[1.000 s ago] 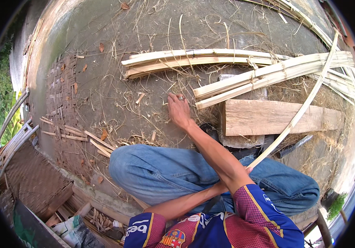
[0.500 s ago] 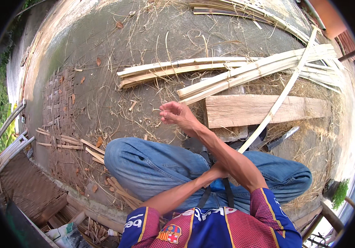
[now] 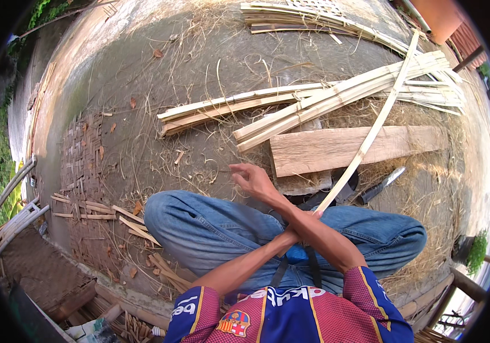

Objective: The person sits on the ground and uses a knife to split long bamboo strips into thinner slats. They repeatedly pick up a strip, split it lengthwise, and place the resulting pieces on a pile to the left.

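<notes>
My forearms cross over my lap. My left hand (image 3: 318, 214) lies mostly hidden beneath the right forearm. It is closed on the near end of a long pale bamboo strip (image 3: 369, 136), which slants away to the far right. Past the crossing, my right hand (image 3: 252, 179) hovers over the ground just beyond my left knee. Its fingers are loosely bent and somewhat apart, and I see nothing in them. Beyond it is a thick wooden plank (image 3: 336, 150), crossed by the strip. A knife (image 3: 383, 186) with a bright blade rests right of the strip's near part.
Bundles of split bamboo strips (image 3: 325, 106) lie beyond the plank, and another bundle (image 3: 296, 18) is farther off. Curly shavings (image 3: 199, 166) litter the ground. At the left are a woven mat (image 3: 82, 171) and short bamboo pieces (image 3: 133, 220). A plant (image 3: 476, 251) stands at the right.
My right hand has drawn back toward my lap, and its fingers have loosened. The strip's near end has shifted slightly left, still in my left hand. The whole view has tilted slightly.
</notes>
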`<state>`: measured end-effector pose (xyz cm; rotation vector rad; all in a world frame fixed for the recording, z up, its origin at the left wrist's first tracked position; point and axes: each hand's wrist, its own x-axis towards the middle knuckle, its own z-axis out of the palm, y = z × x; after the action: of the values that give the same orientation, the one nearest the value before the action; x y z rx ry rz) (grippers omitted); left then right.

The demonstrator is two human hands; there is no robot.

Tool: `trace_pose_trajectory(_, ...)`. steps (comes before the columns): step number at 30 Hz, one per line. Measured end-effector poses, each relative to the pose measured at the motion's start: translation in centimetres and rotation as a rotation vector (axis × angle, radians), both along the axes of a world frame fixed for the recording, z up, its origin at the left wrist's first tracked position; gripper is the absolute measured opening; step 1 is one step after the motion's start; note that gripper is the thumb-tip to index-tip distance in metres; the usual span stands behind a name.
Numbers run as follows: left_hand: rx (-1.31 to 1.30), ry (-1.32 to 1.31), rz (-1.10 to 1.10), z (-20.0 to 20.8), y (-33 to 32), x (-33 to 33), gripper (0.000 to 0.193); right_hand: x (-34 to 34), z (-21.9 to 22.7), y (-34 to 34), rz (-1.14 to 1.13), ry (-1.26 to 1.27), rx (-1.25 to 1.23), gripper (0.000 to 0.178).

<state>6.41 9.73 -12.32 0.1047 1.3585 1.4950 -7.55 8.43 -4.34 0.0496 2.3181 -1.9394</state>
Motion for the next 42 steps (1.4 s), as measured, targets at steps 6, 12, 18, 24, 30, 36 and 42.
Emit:
trace_pose_trajectory(6, -0.035, 0.090, -0.076, 3.3, 0.0, -1.6, 0.049, 0.8, -0.1, -0.4, 0.198, 0.083, 0.136, 0.028)
trace_pose_trajectory(12, -0.001, 0.366, 0.082, 5.8, -0.8, -2.5, 0.051, 1.6, 7.5, 8.2, -0.514, 0.395, 0.245, 0.017)
trace_pose_trajectory(18, -0.049, 0.035, -0.135, 15.4, -2.5, -5.3, 0.052, 7.5, 4.1, 20.7, -1.278, 0.230, -0.137, 0.042)
trace_pose_trajectory(24, -0.156, -0.094, -0.129, 19.3, -6.3, -4.0, 0.046, 9.6, 6.2, 20.8, -1.409, 0.130, -0.429, 0.046)
trace_pose_trajectory(30, -0.227, -0.183, -0.139, 20.3, -10.9, -1.3, 0.043, 10.0, 4.9, 17.6, -0.870, -0.093, -1.231, 0.046)
trace_pose_trajectory(36, -0.300, -0.317, -0.121, 21.1, -12.0, -0.9, 0.043, 10.3, 4.6, 15.4, -0.899, -0.036, -1.357, 0.031)
trace_pose_trajectory(42, -0.319, -0.228, -0.238, 20.7, -9.0, -2.5, 0.042, 10.4, 1.4, 15.1, -0.886, -0.054, -1.403, 0.031)
